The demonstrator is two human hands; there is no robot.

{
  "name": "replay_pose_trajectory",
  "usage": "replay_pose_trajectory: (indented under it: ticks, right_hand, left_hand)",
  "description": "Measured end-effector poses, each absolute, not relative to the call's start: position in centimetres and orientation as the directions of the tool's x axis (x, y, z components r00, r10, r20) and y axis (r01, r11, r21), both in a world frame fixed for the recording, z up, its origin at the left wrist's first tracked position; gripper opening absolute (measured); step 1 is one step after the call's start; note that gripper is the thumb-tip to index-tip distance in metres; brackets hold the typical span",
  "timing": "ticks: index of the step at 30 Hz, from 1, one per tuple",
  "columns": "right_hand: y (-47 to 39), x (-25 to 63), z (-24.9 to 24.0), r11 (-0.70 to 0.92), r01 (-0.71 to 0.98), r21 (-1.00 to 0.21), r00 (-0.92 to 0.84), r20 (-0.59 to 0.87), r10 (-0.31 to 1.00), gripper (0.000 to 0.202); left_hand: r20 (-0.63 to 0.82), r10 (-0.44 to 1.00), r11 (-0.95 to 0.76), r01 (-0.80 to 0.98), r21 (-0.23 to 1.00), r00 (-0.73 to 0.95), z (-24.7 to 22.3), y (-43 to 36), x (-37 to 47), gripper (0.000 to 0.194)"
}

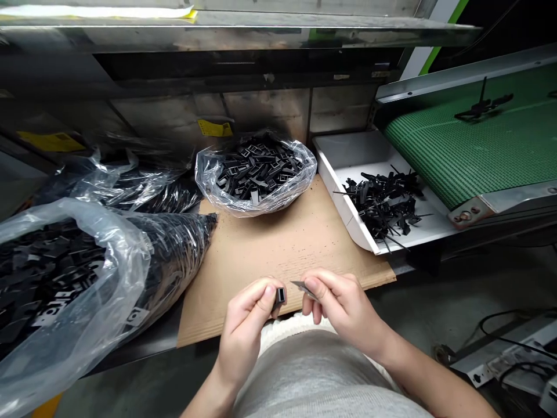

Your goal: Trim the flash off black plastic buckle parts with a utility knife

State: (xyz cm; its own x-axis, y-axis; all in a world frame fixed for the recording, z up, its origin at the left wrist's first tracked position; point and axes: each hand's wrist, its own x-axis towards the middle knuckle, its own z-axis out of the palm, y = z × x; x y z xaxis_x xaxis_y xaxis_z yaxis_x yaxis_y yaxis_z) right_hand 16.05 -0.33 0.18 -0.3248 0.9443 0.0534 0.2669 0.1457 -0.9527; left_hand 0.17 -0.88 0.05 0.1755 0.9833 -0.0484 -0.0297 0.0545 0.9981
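Left hand pinching black part, right hand pinching blade — best keep part firm, tip clear of left hand.

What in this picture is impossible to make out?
All in the head view:
Black piece: partly hidden by the left grip.
Blade: rear end covered by the right grip.
Open left bag: cut off by the left edge.
Yellow labels: print too small.

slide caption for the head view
Left hand holds a black part, right hand a pointed blade, near a cardboard sheet.
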Motion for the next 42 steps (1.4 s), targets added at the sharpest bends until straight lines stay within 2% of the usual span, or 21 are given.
replay_pose_trajectory:
  ticks: [6,15,20,27,34,36,40,42]
  right_hand:
    - [-0.4,15.4,0.6,0.210,0.330,-0.920,-0.337,0.093,0.937,0.031]
    - [0.4,15.5,0.2,0.087,0.209,-0.974,-0.437,-0.014,0.899,0.031]
    - [-0.2,15.1,0.4,0.148,0.218,-0.965,-0.514,0.015,0.858,0.032]
    - [-0.2,15.1,-0.4,-0.066,0.088,-0.994,-0.318,-0.091,0.944,0.030]
    - [0.1,14.9,-0.4,-0.086,0.105,-0.991,-0.340,-0.117,0.933,0.032]
    - [-0.1,14.7,-0.3,-0.113,0.112,-0.987,-0.396,-0.148,0.906,0.033]
    - [-0.2,14.6,-0.6,-0.296,0.033,-0.954,-0.593,-0.257,0.763,0.035]
    - [0.0,15.5,-0.8,-0.364,-0.050,-0.930,-0.576,-0.271,0.771,0.038]
  left_hand:
    - [-0.012,0.993,0.010,0.021,1.000,0.115,-0.5,-1.0,0.2,0.026]
    - [-0.020,0.989,0.014,0.049,0.999,0.143,-0.6,-0.7,0.1,0.027]
    - [-0.042,0.991,0.039,0.023,0.999,0.129,-0.6,-0.3,-0.1,0.028]
    - [0.011,0.996,-0.018,0.072,0.997,0.093,-0.9,0.0,0.2,0.027]
    - [0.037,0.994,-0.056,0.193,0.980,0.104,-0.6,0.1,0.0,0.029]
    - [0.020,0.997,-0.035,0.218,0.975,0.073,-0.8,0.4,0.1,0.029]
    - [-0.088,0.994,0.072,0.225,0.972,0.064,-1.9,1.5,1.0,0.030]
    - [-0.126,0.987,0.103,0.215,0.971,0.097,-2.5,2.3,1.2,0.032]
